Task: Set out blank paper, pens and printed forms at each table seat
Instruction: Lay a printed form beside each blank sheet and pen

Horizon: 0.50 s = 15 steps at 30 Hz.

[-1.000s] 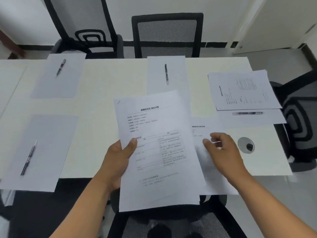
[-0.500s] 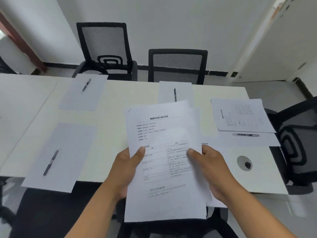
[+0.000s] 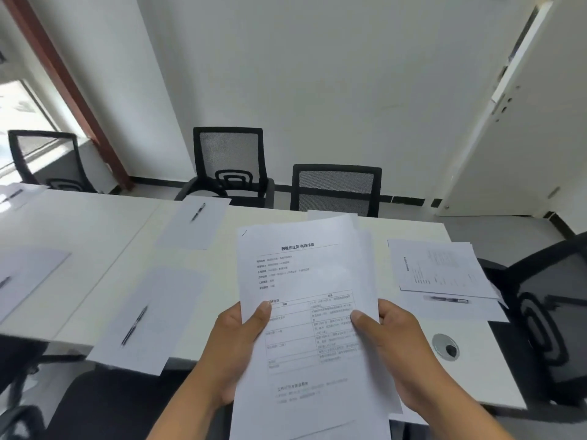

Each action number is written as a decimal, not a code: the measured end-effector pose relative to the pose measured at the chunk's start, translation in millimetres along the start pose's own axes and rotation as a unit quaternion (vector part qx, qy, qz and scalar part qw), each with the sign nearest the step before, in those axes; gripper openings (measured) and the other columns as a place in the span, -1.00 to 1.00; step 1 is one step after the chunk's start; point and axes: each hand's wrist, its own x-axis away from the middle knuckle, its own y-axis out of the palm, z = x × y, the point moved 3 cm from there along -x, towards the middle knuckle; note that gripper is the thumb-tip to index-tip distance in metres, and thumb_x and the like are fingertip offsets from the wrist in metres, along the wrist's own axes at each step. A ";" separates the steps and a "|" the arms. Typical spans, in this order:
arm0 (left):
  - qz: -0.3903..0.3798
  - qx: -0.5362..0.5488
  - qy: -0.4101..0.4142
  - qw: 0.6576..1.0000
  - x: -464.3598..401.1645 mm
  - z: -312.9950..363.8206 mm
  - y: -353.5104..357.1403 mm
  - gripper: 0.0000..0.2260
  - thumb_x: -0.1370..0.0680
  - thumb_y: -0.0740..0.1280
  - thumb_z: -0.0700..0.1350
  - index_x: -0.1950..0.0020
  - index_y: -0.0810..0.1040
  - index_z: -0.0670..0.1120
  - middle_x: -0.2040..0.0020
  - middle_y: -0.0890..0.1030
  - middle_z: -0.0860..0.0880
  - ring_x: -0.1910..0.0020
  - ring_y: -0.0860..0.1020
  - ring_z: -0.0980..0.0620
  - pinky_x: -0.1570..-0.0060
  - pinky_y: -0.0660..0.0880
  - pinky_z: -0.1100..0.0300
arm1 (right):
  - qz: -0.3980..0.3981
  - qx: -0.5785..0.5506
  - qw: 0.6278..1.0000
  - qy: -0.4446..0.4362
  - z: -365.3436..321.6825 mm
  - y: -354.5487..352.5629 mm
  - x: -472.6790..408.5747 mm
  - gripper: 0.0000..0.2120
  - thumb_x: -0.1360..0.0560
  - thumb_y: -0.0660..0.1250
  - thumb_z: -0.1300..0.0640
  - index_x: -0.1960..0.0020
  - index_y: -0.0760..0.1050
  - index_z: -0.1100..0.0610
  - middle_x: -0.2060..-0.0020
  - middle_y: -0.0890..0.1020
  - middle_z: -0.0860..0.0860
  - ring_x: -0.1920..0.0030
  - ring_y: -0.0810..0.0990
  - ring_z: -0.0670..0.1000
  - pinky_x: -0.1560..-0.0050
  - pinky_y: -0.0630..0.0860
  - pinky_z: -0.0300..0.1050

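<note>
Left hand point(image 3: 236, 347) and right hand point(image 3: 392, 344): both grasping stack of white printed paper forms point(image 3: 306, 312), thumbs on top, above white rectangular table point(image 3: 95, 246); black pen point(image 3: 134, 325) on blank white sheet point(image 3: 158, 312) at nine o'clock.

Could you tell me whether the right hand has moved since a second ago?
Yes. The right hand has come left, away from the grommet, and now grips the forms opposite the left hand.

White printed forms point(image 3: 305, 312) carry black text and a ruled grid. Blank sheets point(image 3: 149, 315) are pale white, each crossed by a black pen point(image 3: 135, 325). The table point(image 3: 95, 249) is cream-white. Chairs point(image 3: 232, 163) are black with grey mesh backs (concentric black loops beneath). A reddish-brown beam point(image 3: 66, 87) crosses the white wall point(image 3: 317, 74).
</note>
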 end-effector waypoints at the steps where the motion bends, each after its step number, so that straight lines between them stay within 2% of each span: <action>1: 0.003 -0.002 0.004 1.000 6.3 2.2 2.0 -0.76 -0.71 0.37 -0.05 -0.29 0.70 -0.12 -0.13 0.79 -0.23 -0.08 0.78 -0.32 -0.07 0.71 -0.27 | -0.002 0.001 1.000 -0.002 -2.8 -1.2 5.2 -0.83 -0.68 0.42 0.13 -0.17 0.67 0.21 -0.04 0.81 0.11 -0.07 0.81 0.21 -0.28 0.66 0.34; 7: 0.047 -0.035 0.059 0.997 78.3 11.3 26.9 -0.80 -0.74 0.33 -0.09 -0.25 0.70 -0.12 -0.08 0.81 -0.19 -0.02 0.80 -0.25 0.10 0.74 -0.08 | 0.002 0.037 0.998 -0.050 -22.9 -23.8 58.6 -0.90 -0.68 0.41 0.17 -0.11 0.69 0.17 0.05 0.82 0.02 0.03 0.82 0.13 -0.16 0.72 0.24; 9: 0.060 -0.052 0.064 0.995 98.8 7.6 35.7 -0.80 -0.75 0.33 -0.08 -0.26 0.70 -0.12 -0.07 0.81 -0.16 -0.03 0.80 -0.21 0.00 0.75 -0.12 | 0.016 0.052 0.996 -0.065 -18.8 -34.1 71.6 -0.92 -0.67 0.43 0.16 -0.08 0.70 0.14 0.10 0.82 -0.01 0.08 0.82 0.10 -0.10 0.73 0.19; 12: 0.091 -0.066 0.092 0.989 136.3 4.6 33.2 -0.79 -0.76 0.33 -0.06 -0.27 0.71 -0.09 -0.09 0.81 -0.11 -0.08 0.80 -0.16 -0.20 0.70 -0.20 | 0.024 0.091 0.991 -0.093 -19.8 -31.5 90.0 -0.96 -0.63 0.48 0.14 -0.06 0.71 0.07 0.18 0.80 -0.06 0.13 0.78 0.06 0.12 0.63 0.00; 15: 0.128 -0.059 0.113 0.984 178.6 0.3 15.5 -0.78 -0.78 0.31 -0.05 -0.28 0.72 -0.05 -0.12 0.81 -0.06 -0.11 0.79 -0.10 -0.21 0.71 -0.12 | -0.009 0.105 0.990 -0.098 -20.2 -8.5 109.8 -0.92 -0.61 0.51 0.17 -0.09 0.70 0.13 0.10 0.76 -0.04 0.08 0.69 0.01 0.18 0.50 -0.12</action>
